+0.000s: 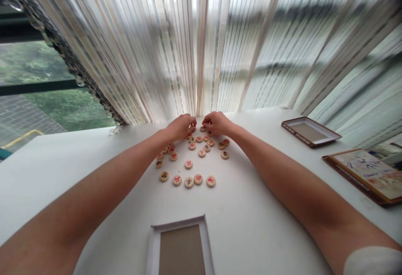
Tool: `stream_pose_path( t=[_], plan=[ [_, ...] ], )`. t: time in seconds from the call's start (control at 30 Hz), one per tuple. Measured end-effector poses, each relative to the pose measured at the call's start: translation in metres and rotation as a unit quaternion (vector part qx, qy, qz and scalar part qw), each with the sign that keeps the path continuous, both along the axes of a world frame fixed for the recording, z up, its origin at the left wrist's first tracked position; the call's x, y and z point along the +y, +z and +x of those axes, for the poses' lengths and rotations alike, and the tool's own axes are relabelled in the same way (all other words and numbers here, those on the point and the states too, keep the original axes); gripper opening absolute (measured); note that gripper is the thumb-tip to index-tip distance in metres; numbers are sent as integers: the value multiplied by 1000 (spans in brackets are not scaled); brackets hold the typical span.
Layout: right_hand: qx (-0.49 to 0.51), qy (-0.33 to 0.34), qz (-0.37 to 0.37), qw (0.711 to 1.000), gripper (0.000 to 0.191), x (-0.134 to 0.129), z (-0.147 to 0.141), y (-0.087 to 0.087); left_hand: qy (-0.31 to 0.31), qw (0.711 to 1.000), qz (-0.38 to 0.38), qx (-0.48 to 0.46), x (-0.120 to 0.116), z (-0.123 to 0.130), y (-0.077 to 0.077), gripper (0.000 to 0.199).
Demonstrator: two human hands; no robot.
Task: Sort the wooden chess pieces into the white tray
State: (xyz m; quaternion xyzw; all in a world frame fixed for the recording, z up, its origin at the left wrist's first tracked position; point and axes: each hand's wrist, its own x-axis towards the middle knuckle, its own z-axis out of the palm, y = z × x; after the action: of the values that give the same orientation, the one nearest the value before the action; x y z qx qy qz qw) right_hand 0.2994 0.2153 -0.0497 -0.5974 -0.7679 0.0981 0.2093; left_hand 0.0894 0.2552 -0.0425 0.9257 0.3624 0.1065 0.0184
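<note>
On the white desk [251, 216] lies a white-rimmed rectangular tray [182, 252]. Beyond it, the left hand [182, 127] curls at scattered round wooden discs [188, 164] with red or black characters; the right hand [218, 123] bends likewise. Whether either grips, I cannot tell. Rightward: a brown-sided open box [310, 132].

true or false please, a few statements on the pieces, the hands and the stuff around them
1. The left hand and right hand are both at the far end of the group of round pieces. True.
2. All the round pieces bear red characters. False: some characters are black.
3. The pale-walled open tray is cut off by the bottom of the picture. True.
4. The printed cover lies left of the round pieces. False: the printed cover lies to their right.
5. Striped curtains hang beyond the white table. True.
</note>
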Motion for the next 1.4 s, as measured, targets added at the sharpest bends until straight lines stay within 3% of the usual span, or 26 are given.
stream_pose_path(
  t=[0.33, 0.77, 1.03, 1.23, 1.4],
  plan=[
    [28, -32, 0, 999, 23, 2, 11, 0, -6, 999, 3, 43, -3, -2, 3, 26],
    [50, -45, -18, 998, 21, 2, 13, 1, 27, 999, -19, -22, 17, -17, -2, 35],
    [57, -45, -30, 997, 21, 1, 14, 2, 42, 998, -27, -49, 14, -29, 5, 31],
    [60, -36, -41, 997, 20, 0, 17, 5, 74, 990, 1, -119, -7, -50, 28, 34],
    [61, -28, -50, 997, 18, 0, 19, 8, 94, 966, 17, -242, -57, -83, 41, 33]
  ],
)
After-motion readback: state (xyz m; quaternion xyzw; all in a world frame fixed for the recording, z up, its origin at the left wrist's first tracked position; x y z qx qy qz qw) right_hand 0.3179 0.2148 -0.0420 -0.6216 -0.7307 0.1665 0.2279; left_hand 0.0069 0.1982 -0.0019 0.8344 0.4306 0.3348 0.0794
